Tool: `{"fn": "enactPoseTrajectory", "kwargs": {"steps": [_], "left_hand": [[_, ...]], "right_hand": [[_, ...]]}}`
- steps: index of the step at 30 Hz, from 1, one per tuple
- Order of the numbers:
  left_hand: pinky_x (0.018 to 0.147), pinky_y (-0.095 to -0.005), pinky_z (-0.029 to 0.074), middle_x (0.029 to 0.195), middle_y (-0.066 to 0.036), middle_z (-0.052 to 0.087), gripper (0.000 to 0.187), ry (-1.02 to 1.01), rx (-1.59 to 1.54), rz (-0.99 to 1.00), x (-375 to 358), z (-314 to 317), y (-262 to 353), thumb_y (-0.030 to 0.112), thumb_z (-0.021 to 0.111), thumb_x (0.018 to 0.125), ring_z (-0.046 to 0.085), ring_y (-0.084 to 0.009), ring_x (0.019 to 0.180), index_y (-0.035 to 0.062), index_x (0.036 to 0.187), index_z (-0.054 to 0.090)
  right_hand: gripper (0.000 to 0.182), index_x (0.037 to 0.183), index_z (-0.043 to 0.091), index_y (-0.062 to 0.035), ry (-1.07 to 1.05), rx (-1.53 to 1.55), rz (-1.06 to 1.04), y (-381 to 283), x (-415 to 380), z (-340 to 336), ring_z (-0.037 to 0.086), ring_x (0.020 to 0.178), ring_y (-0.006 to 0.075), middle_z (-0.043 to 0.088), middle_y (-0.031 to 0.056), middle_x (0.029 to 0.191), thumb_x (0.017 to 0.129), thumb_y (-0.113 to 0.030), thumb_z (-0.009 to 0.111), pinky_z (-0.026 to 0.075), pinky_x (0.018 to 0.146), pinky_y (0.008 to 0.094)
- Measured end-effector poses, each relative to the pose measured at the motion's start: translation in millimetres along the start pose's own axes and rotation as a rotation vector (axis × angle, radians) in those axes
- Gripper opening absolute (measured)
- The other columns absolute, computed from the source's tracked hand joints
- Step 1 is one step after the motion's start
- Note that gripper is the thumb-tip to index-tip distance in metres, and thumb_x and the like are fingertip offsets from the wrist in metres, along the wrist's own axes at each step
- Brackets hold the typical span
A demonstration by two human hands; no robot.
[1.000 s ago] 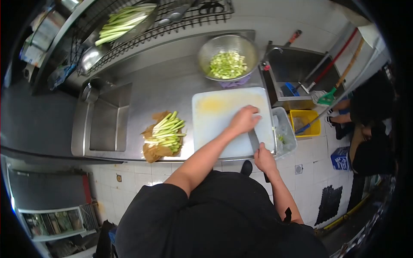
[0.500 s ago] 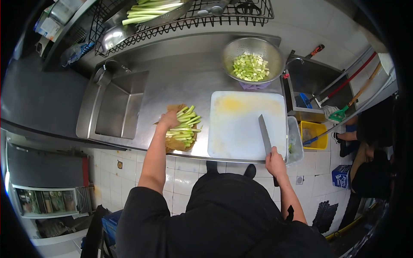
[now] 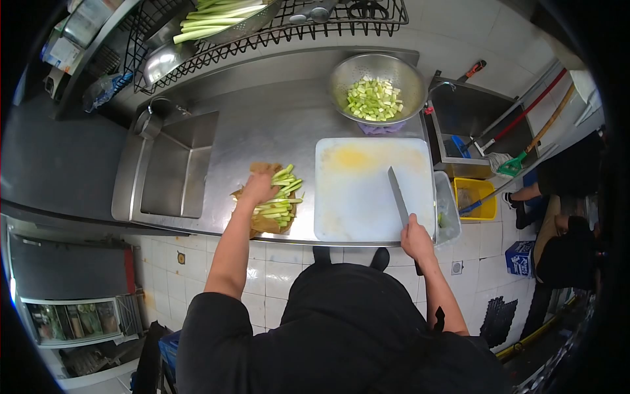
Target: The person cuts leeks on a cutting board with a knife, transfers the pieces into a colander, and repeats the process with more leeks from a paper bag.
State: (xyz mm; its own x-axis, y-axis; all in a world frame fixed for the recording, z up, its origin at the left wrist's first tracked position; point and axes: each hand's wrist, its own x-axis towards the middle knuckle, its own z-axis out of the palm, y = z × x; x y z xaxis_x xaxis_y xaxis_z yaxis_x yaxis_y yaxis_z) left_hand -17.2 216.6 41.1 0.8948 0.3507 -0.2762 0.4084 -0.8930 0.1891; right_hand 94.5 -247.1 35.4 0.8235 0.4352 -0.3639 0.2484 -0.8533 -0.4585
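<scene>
My left hand [image 3: 261,188] is closed over the left ends of a pile of trimmed green-and-white stalks [image 3: 283,209], which look like leeks or spring onions; its fingertips are partly hidden. Under the pile lies crumpled brown paper [image 3: 264,168]. My right hand [image 3: 417,238] grips a knife [image 3: 398,196] by its handle, the long blade pointing away from me over the right part of a white cutting board [image 3: 335,220]. Behind the board stands a metal colander [image 3: 341,79] with chopped green-and-white pieces [image 3: 375,98] in it.
A sink [image 3: 172,174] is at the left of the steel counter [image 3: 262,105]. A clear plastic bin [image 3: 447,226] hangs low beside the board's right edge. Above, a wire rack [image 3: 321,27] holds more long stalks [image 3: 223,16]. Another person's leg [image 3: 525,192] shows at right.
My view has shifted slightly. My left hand has moved a little over the stalks on the paper. The knife stays in my right hand above the board, its blade slightly more tilted.
</scene>
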Motion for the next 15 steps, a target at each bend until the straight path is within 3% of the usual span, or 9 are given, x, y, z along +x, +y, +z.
{"fn": "enactPoseTrajectory", "kwargs": {"steps": [3,7,9,13,15], "left_hand": [[0.101,-0.0475,0.049,0.12,-0.026,0.067,0.046,-0.074,-0.088,-0.016,9.6,0.9,-1.1,0.025,0.071,0.087,0.062,-0.0423,0.115,-0.0011,0.125,0.062],[0.099,-0.0466,0.049,0.117,-0.027,0.067,0.045,-0.024,-0.139,0.071,8.4,-10.5,-3.7,0.025,0.07,0.09,0.063,-0.0425,0.112,-0.0006,0.126,0.062],[0.098,-0.0459,0.048,0.115,-0.027,0.068,0.043,0.041,-0.337,-0.063,-2.8,-27.3,2.6,0.023,0.068,0.093,0.063,-0.0426,0.111,-0.0011,0.128,0.06],[0.096,-0.0446,0.049,0.115,-0.028,0.067,0.042,0.236,-0.473,-0.018,0.3,-31.4,13.8,0.022,0.066,0.096,0.063,-0.0438,0.108,-0.002,0.129,0.057],[0.095,-0.0414,0.05,0.117,-0.024,0.068,0.036,0.278,-0.577,0.003,5.4,-45.9,43.2,0.021,0.061,0.1,0.066,-0.0374,0.107,-0.0044,0.125,0.057]], "right_hand": [[0.023,0.111,0.044,0.0028,0.01,0.01,-0.02,2.3,3.0,2.2,0.064,0.083,0.0541,0.066,0.0343,0.085,0.097,-0.015,0.05,0.049,0.077,0.0621],[0.023,0.111,0.043,0.0031,0.017,0.023,-0.006,1.5,2.7,-0.4,0.064,0.082,0.0546,0.066,0.0346,0.085,0.097,-0.015,0.049,0.049,0.077,0.0626],[0.023,0.111,0.043,0.0031,0.015,0.029,0.001,0.5,1.0,0.0,0.064,0.083,0.0547,0.066,0.0346,0.085,0.097,-0.015,0.049,0.049,0.077,0.0626],[0.026,0.113,0.044,0.0019,-0.015,0.023,0.023,-1.3,2.8,-0.8,0.065,0.087,0.052,0.068,0.0322,0.09,0.095,-0.016,0.052,0.05,0.079,0.0612],[0.026,0.113,0.044,0.0018,-0.009,0.026,0.025,3.9,4.6,1.8,0.065,0.088,0.0519,0.068,0.0322,0.09,0.095,-0.016,0.052,0.05,0.08,0.0612]]}}
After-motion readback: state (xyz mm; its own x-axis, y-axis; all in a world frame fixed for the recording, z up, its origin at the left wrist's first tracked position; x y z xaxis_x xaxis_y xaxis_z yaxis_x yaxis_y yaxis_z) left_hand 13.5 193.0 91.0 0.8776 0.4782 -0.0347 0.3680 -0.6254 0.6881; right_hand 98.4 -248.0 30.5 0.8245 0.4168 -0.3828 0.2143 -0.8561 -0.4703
